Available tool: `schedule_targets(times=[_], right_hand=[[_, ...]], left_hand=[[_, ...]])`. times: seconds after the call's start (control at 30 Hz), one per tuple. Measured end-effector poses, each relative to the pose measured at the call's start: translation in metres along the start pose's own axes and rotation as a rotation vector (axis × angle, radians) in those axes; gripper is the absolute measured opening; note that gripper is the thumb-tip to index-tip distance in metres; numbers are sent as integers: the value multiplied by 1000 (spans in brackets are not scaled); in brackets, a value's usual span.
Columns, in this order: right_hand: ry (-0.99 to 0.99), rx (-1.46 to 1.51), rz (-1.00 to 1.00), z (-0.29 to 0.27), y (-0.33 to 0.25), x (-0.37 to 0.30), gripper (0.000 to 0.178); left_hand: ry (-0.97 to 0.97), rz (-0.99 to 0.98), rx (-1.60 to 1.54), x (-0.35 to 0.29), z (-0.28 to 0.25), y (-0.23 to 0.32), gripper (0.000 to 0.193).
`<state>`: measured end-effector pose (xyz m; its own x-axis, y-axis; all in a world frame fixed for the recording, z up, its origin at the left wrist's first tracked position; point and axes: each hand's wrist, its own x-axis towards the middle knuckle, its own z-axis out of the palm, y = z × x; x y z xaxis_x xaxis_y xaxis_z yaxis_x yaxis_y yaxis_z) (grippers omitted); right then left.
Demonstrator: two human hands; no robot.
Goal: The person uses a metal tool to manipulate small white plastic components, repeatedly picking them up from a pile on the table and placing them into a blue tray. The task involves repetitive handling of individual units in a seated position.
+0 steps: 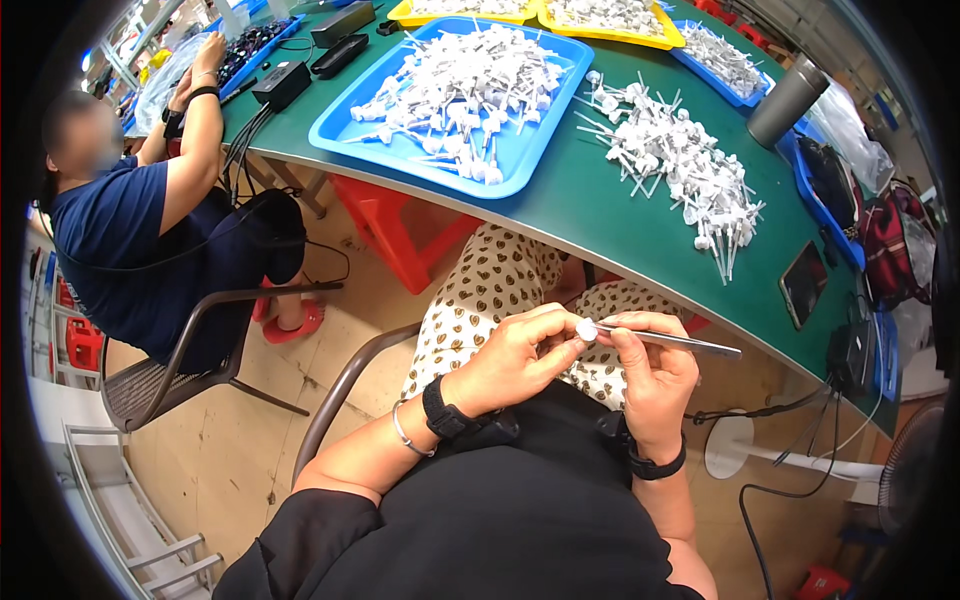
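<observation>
Above my lap, my left hand (515, 355) pinches a small white plastic part (586, 329) with a round head between thumb and fingertips. My right hand (655, 378) is closed around metal tweezers (700, 346), whose tip meets the white part. The tweezers' far end points right, past my fingers. On the green table (600, 215) ahead lies a loose pile of similar white parts with thin stems (690, 165). Left of that pile, a blue tray (345, 143) holds a heap of the same kind of pieces.
Yellow trays (672, 38) and another blue tray (755, 98) stand farther back. A grey metal flask (789, 100) and a phone (803, 284) are at the right. Another person (130, 240) sits at the left. A red stool (385, 225) is under the table; a fan (912, 470) stands lower right.
</observation>
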<state>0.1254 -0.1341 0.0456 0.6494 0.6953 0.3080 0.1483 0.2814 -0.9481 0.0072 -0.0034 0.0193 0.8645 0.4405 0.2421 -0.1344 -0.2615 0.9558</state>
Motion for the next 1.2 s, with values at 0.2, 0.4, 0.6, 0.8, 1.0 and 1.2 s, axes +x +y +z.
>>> schedule_targets(times=[0.2, 0.4, 0.6, 0.8, 1.0, 1.2], right_hand=[[-26, -91, -29, -1, -2, -1, 12], [-11, -78, -24, 2, -3, -1, 12], [4, -50, -7, 4, -4, -1, 11], [10, -56, -12, 5, -4, -1, 11], [5, -108, -44, 5, -3, -1, 11], [14, -107, -35, 5, -3, -1, 11]], left_hand=[[14, 37, 36, -1, 1, -3, 14], [22, 46, 23, -1, 3, -4, 13], [16, 63, 35, -1, 2, -6, 14], [10, 72, 39, 0, 1, -4, 14], [24, 112, 55, 0, 2, -6, 13], [32, 123, 79, 0, 2, -7, 12]])
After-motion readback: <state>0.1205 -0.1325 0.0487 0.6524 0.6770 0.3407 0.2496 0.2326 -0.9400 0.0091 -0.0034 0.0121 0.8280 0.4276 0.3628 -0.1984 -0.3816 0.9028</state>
